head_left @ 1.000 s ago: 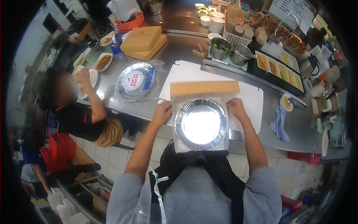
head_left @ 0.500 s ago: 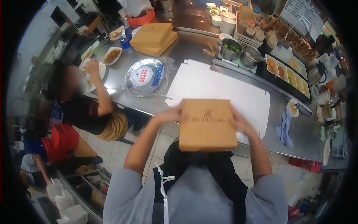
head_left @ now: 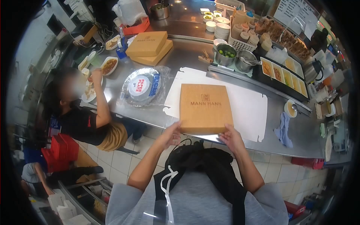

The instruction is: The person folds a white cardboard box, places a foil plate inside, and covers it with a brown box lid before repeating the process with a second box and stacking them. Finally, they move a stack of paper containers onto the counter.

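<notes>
A closed brown cardboard box [head_left: 206, 108] printed "MANN HANN" lies over a white cut cardboard sheet [head_left: 247, 108] at the counter's front. My left hand [head_left: 171, 135] is at the box's near left corner, fingertips against its side, the lower fingers loosely curled and apart. At the near right corner my right hand [head_left: 232, 139] has its thumb on the front edge and its fingers below. Left of the sheet sits a plastic-wrapped pack of paper plates [head_left: 140, 87].
Two more brown boxes [head_left: 147, 44] are stacked farther back. A co-worker [head_left: 84, 108] stands on the left, a hand over a plate of food. Along the back right are a metal pot of green limes [head_left: 226, 52], a black tray of sauces [head_left: 285, 75] and a blue cloth [head_left: 284, 129].
The box has moved away from my body, farther onto the white sheet. My hands have slid from its sides to its near corners, and the left grip has loosened.
</notes>
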`<act>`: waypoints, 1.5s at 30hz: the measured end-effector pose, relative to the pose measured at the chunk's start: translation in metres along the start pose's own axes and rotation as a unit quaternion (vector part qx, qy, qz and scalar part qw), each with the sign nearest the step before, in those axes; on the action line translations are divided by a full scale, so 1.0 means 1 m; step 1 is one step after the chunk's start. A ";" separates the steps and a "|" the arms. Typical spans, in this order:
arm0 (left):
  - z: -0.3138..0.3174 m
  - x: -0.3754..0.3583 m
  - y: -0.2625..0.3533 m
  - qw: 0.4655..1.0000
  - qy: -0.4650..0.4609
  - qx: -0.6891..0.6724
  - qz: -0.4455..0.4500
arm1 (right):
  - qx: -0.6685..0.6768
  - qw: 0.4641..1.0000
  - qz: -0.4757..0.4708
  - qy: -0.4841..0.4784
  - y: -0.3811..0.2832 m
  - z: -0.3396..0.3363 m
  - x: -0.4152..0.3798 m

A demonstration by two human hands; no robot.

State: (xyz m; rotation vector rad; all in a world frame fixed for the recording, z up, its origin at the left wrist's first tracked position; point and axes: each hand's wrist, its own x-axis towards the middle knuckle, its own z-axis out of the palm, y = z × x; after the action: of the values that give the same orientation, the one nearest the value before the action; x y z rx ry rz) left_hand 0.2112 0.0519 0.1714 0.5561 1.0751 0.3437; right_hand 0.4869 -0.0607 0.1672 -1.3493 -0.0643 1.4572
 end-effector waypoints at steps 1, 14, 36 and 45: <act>0.002 0.010 0.008 1.000 0.011 0.021 -0.009 | 0.022 1.000 -0.009 0.001 -0.004 0.006 0.006; 0.012 0.035 0.036 0.997 0.060 0.028 0.047 | -0.158 0.982 -0.038 0.093 -0.020 0.019 0.019; 0.002 0.051 0.015 0.985 -0.034 -0.135 0.101 | 0.106 0.988 -0.116 -0.004 -0.005 0.018 0.044; -0.004 0.064 0.013 0.873 0.183 0.375 0.253 | -0.435 0.869 -0.201 0.123 -0.013 0.002 0.052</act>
State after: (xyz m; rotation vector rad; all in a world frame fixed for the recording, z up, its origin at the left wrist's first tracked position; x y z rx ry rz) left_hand 0.2362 0.0966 0.1305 1.5355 1.4224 0.4973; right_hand 0.5061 -0.0175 0.1414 -2.0747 -0.8751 0.8863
